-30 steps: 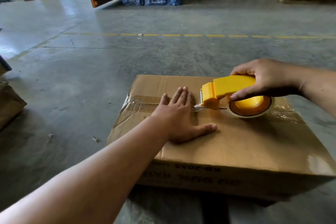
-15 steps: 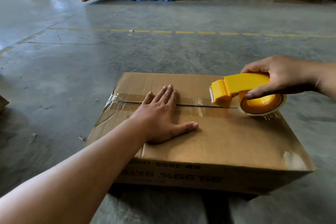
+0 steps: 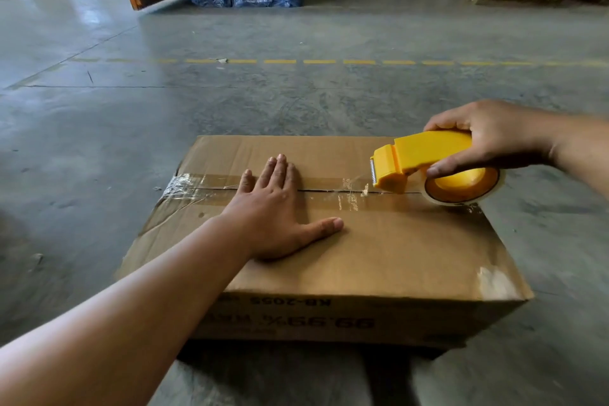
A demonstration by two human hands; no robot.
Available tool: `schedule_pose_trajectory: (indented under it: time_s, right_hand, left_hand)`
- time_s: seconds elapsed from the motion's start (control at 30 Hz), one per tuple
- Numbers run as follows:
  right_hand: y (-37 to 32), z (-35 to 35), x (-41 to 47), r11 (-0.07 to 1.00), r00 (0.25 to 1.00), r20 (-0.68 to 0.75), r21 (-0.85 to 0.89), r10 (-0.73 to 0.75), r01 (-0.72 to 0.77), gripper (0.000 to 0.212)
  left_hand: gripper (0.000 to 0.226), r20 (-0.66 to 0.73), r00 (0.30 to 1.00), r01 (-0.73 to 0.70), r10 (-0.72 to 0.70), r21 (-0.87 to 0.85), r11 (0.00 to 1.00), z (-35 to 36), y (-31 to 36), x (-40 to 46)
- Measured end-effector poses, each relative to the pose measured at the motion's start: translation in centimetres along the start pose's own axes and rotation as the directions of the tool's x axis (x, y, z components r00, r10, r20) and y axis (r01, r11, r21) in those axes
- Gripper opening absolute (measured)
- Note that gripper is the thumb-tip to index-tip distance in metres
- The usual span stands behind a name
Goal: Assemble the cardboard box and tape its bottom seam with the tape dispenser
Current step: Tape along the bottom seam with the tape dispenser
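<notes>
The cardboard box (image 3: 346,241) sits on the concrete floor (image 3: 230,102), its upturned face crossed left to right by the seam (image 3: 326,190). Clear tape (image 3: 204,186) covers the seam from the left edge to about the middle of the face, wrinkled at the left corner.

The left hand (image 3: 276,211) lies flat on the box just left of centre, palm down, fingers straight and together across the taped seam, thumb spread out to the right. Its forearm reaches in from the lower left.

The yellow tape dispenser (image 3: 425,161) stands over the right end of the seam, well right of the left hand, its toothed blade facing left and its roll touching the box near the right edge. The right hand (image 3: 491,135) grips the dispenser's handle from above, fingers curled over the top and thumb pressed along the near side, the wrist coming in from the right.
</notes>
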State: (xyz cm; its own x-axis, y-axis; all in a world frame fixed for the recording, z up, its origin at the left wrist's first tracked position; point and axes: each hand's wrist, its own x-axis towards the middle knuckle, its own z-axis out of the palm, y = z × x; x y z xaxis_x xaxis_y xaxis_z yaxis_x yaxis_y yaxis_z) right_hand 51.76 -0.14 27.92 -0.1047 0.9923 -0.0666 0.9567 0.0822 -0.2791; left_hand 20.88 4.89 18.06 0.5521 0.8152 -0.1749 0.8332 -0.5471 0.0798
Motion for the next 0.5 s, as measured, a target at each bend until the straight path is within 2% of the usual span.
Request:
schedule_pose_trajectory:
  time_s: [0.1, 0.27, 0.5]
  right_hand:
    - [-0.3, -0.1, 0.1, 1.000, 1.000, 0.008, -0.016, -0.010, 0.010, 0.062]
    - [-0.6, -0.3, 0.3, 0.999, 0.999, 0.042, -0.036, -0.020, 0.022, 0.058]
    - [1.3, -0.9, -1.1, 0.999, 0.995, 0.095, -0.017, -0.026, 0.028, 0.056]
  left_hand:
    - [0.128, 0.000, 1.000, -0.019, 0.019, 0.012, 1.000, -0.1, 2.0, 0.4]
    - [0.123, -0.028, 0.991, -0.134, 0.134, 0.012, 0.991, 0.1, 6.2, 1.8]
    - [0.121, -0.035, 0.988, -0.152, 0.152, -0.004, 0.988, 0.7, 5.9, 2.3]
